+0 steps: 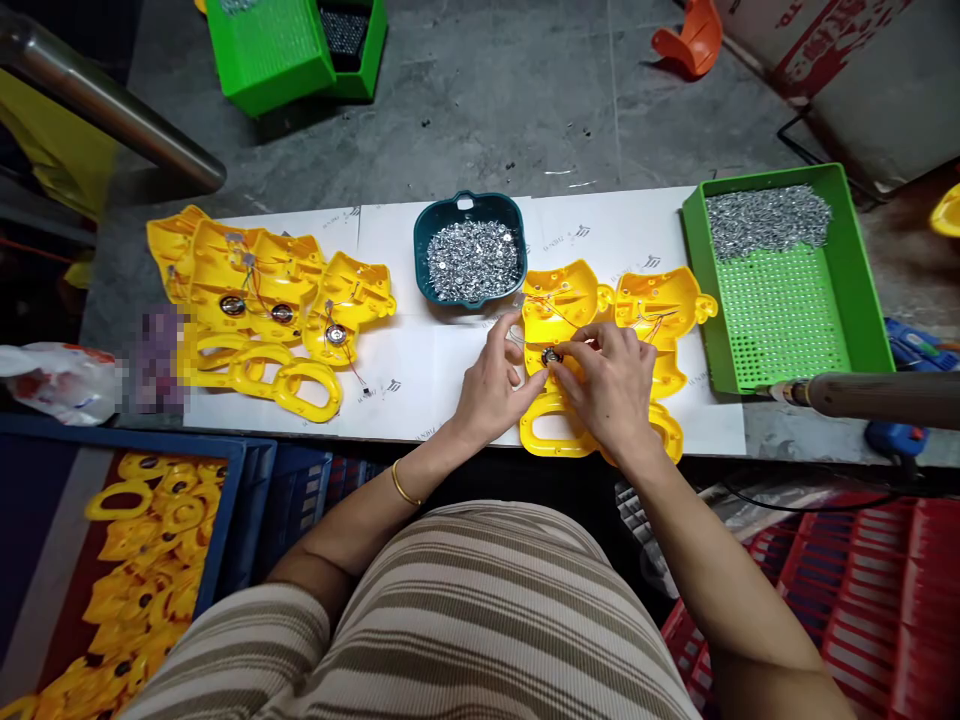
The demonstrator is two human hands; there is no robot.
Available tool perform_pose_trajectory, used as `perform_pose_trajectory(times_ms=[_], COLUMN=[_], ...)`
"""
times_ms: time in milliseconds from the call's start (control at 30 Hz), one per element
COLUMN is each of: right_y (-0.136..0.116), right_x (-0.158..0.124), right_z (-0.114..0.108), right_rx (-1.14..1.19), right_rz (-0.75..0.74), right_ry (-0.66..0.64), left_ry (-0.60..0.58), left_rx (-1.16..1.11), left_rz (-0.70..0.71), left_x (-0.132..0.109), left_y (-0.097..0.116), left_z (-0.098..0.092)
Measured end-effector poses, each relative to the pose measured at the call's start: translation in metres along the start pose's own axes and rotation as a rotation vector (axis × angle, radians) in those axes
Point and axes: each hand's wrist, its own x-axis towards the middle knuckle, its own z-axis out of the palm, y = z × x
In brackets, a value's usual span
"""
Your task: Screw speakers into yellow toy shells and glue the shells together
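A yellow plastic shell half (559, 305) with thin wires lies hollow side up before me, its looped handle pointing toward my body. My left hand (491, 385) grips its left edge, thumb resting near the small round speaker (551, 356) inside. From the right, my right hand (611, 380) reaches over the shell with thumb and index finger closed on that speaker. Its other fingers are curled and partly hidden. Beside it lies a second yellow shell half (660, 305) with wires, partly covered by my right hand and wrist.
A dark teal basin (420, 265) of small metal parts stands behind my hands. To the right is a green perforated tray (787, 320) with more metal pieces. Several wired yellow shells (255, 270) lie left. A metal-tipped tool (840, 393) juts in from the right.
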Motion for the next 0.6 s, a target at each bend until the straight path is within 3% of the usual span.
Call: perform_pose_trajectory(times_ms=[100,333,600], right_y=[0.007,0.013,0.017], right_x=[0.002,0.000,-0.005], right_z=[0.001,0.006,0.005], right_rx=[0.057,0.158,-0.020], right_rz=[-0.035,-0.097,-0.087], right_ry=[-0.026,-0.010,-0.019], left_ry=[-0.089,-0.115,-0.135], left_rx=[0.017,0.031,-0.001], left_rz=[-0.009,0.069,0.158], left_x=[0.007,0.016,0.025], left_y=[0.005,0.000,0.002], left_z=[-0.002,-0.001,0.003])
